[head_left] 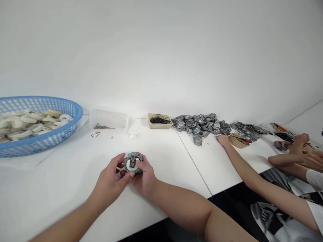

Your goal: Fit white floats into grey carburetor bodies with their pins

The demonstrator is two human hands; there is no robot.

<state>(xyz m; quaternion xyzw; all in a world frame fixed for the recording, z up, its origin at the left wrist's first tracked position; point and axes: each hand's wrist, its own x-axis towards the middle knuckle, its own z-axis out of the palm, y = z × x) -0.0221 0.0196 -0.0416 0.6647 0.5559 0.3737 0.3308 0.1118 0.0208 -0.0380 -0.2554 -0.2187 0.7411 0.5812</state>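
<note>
Between my two hands, just above the white table, is a round grey metal housing [133, 155] with a white C-shaped insert [128, 165] and small brass-coloured parts in its middle. My left hand [111, 176] grips its left side, the thumb pressed on the lower rim. On the right, my right hand [146, 176] wraps around the housing with its thumb on the face near the insert. The underside of the housing is hidden by my fingers.
A blue basket [75, 117] of white ring pieces stands left. Behind are a clear tray [121, 117] with thin pins and a box [160, 125] of black rings. Grey housings [199, 126] are heaped right, near a co-worker's hand [223, 139] and a bowl [238, 142].
</note>
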